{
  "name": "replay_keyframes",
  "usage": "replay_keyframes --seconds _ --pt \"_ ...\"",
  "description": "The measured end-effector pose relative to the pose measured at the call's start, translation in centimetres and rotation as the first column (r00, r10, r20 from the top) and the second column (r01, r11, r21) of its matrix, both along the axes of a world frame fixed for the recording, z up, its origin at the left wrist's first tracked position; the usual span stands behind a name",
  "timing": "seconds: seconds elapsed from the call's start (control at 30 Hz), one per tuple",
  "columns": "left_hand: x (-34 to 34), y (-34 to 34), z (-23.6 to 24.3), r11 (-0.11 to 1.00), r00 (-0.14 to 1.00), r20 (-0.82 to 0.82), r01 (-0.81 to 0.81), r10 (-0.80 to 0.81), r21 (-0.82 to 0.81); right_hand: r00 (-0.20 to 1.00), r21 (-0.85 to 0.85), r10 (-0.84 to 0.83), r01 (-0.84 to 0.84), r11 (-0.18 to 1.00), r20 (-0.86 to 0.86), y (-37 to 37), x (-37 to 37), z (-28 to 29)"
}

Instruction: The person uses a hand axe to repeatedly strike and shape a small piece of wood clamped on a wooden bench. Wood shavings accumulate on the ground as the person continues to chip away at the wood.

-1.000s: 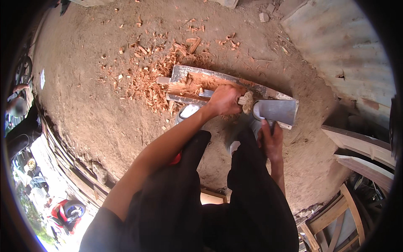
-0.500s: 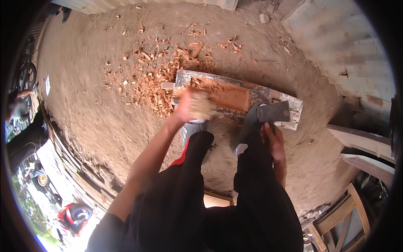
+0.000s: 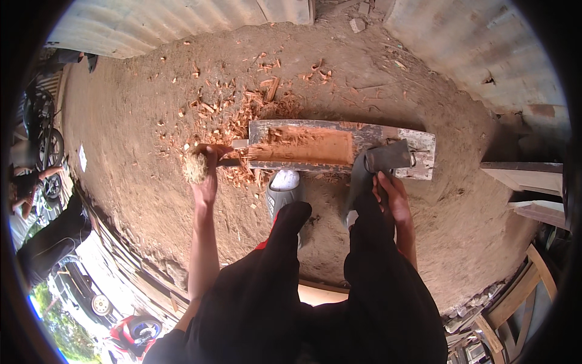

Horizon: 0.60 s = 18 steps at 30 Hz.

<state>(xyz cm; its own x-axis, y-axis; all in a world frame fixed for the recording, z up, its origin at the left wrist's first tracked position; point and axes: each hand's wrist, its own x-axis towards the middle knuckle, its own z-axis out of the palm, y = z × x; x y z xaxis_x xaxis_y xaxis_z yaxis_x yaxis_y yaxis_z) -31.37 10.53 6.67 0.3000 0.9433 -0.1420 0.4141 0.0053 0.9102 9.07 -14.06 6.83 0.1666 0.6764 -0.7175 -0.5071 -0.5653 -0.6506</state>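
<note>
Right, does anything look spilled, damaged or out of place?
Yes: wood shavings litter the dirt floor, unswept, around the left end of the hollowed wooden block; the right-hand corrugated sheet has an apparent tear.

Wood chips (image 3: 272, 89) on a dirt floor (image 3: 127, 100) beside a hollowed wooden block (image 3: 327, 145) show a rough woodworking workshop.

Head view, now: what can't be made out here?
All in the head view:
Chisel: part of its handle, hidden by the left hand.
Dark tool: most of its handle, hidden by the right hand.
Right shoe: partly hidden by the dark tool and trouser leg.
Red motorcycle: cut off by the lower edge.
</note>
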Motion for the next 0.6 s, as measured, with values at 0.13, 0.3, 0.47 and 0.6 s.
replay_keyframes --seconds 0.13,0.3,0.47,0.6 --pt "9.3 -3.2 1.0 0.978 0.955 0.279 -0.046 0.103 -0.204 0.999 -0.036 -0.015 0.013 0.999 -0.038 -0.3 0.0 0.0" --pt "11.9 -5.0 -2.2 0.876 0.882 0.393 -0.045 0.261 -0.479 0.999 -0.036 -0.019 0.018 0.999 -0.048 0.3 -0.2 -0.2" --pt "5.3 -4.8 -1.6 0.927 0.921 0.247 -0.221 0.3 -0.302 1.0 -0.043 0.004 -0.005 0.999 -0.022 -0.3 0.3 0.0" --pt "2.2 -3.6 1.9 0.962 0.972 0.086 -0.201 0.22 -0.187 1.0 -0.051 0.005 -0.006 0.999 -0.016 -0.3 0.4 -0.1"
